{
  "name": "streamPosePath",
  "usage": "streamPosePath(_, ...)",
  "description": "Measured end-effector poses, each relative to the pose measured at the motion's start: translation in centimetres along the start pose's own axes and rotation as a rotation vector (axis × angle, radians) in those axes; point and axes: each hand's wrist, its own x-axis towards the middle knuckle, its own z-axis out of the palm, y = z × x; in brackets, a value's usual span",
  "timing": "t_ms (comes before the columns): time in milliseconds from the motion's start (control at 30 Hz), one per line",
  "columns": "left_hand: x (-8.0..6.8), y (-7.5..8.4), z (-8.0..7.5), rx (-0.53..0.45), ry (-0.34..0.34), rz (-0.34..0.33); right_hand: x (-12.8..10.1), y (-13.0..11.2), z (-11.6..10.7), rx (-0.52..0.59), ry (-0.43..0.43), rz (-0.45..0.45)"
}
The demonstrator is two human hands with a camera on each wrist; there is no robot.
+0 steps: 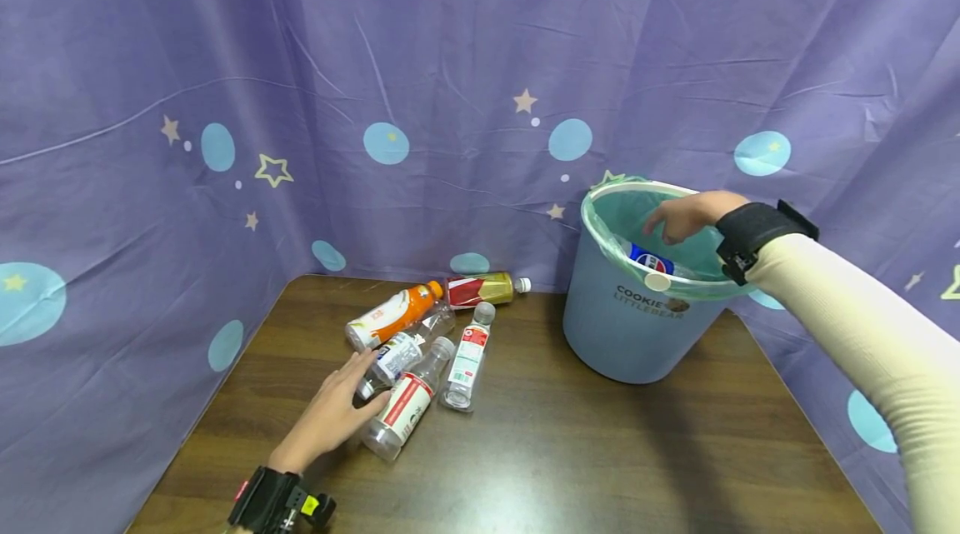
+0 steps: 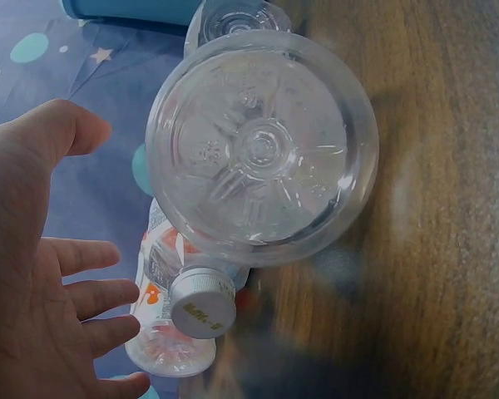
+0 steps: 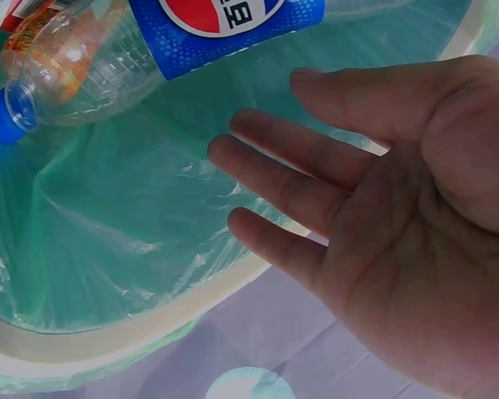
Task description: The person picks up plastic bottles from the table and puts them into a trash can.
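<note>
Left hand [image 1: 333,409] is seen low on the table [image 1: 600,451], fingers spread and relaxed, nothing gripped. Fingertips are laid against the blue-label bottle [image 1: 396,357], and the red-label clear bottle [image 1: 405,409] is found just beside the thumb side, prob touching but that can't be told for sure. In the left wrist view the palm [image 2: 33,274] is shown open w/ the clear bottle's round base [image 2: 262,150] right next to it, apart from the fingers, and a silver cap [image 2: 202,302] just below that.

Rest of the pile is spread btw that hand and the bin: orange bottle [image 1: 390,316] behind the blue-label one, a red/gold bottle [image 1: 483,290] lying at the back by the curtain, and a small clear bottle w/ red label [image 1: 468,357] lying to the right of the big clear one.

Right hand [image 1: 686,217] is held over the mouth of the light blue bin [image 1: 622,326], fingers loosely extended, empty. The bin is lined w/ a green bag [image 3: 108,241]. Inside, a Pepsi bottle [image 3: 150,41] w/ blue cap is seen lying on its side below the fingers [image 3: 291,183], well apart from them, not touched. Another red-label bottle is glimpsed at the top left corner of the right wrist view, too cut off to ID.

Purple star curtain [image 1: 375,59] is hung behind and around the table.
</note>
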Motion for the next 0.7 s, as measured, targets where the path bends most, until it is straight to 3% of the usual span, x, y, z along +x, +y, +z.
streamPosePath(133, 0.0, -0.1, 0.0, 0.001, 0.008, 0.007, -0.2, -0.1, -0.6, 0.005, 0.006, -0.013)
streamPosePath(233, 0.0, -0.2, 0.0, 0.0, 0.01, 0.009, -0.7, -0.4, -1.2, 0.078, 0.06, -0.046)
streamPosePath(433, 0.1, -0.3, -0.1, 0.0, 0.0, -0.004, -2.5, -2.7, -2.4, 0.282, 0.264, -0.096)
streamPosePath(700, 0.8, 0.2, -0.3, 0.017, 0.025, 0.047, -4.8, -6.5, -2.0, 0.275, 0.494, -0.128)
